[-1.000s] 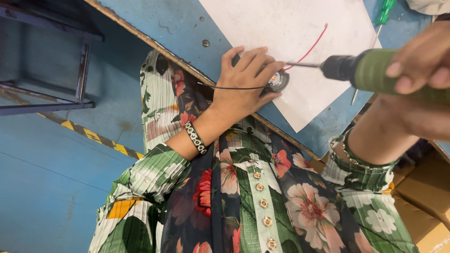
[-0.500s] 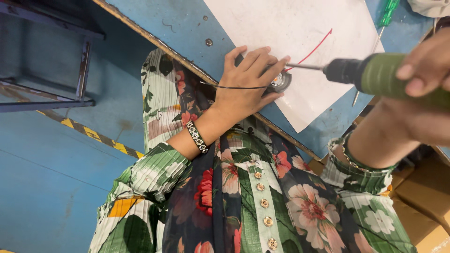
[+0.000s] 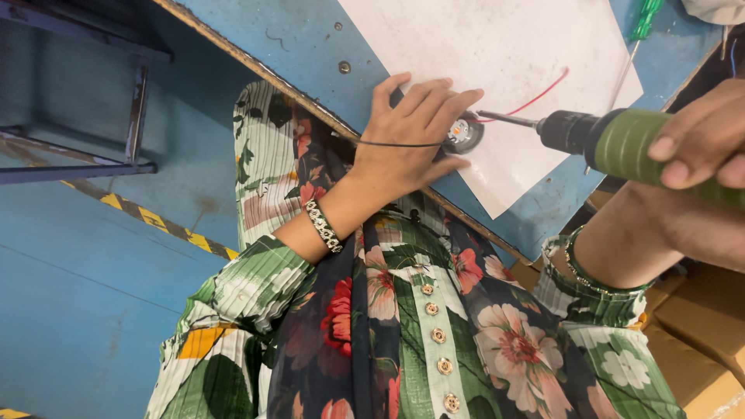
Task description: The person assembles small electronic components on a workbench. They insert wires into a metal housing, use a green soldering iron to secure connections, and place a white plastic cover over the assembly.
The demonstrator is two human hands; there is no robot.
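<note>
**Driver bit at the round part, left hand pinning it**

Since the earlier frame, the green power screwdriver [image 3: 660,147] has edged slightly away from the left hand; the hand itself has kept its place.

The left hand [image 3: 407,140] lies palm down, fingers spread fairly wide and flat, pressing a small round component [image 3: 463,133] against the white sheet [image 3: 481,54]. The part sits just under the fingertips, at the thumb side of the hand. A thin black wire [image 3: 396,144] runs from the part back across the hand; a red wire [image 3: 535,98] leads away from it over the sheet.

The right hand [image 3: 698,143] is closed around the screwdriver's green barrel, fingers wrapped over the top. The metal bit points at the round part, its tip just beside it; contact cannot be confirmed.

Beyond the fingertips, a green-handled screwdriver [image 3: 641,27] lies on the blue table [image 3: 287,39]. A beaded bracelet [image 3: 323,226] circles the left wrist.
</note>
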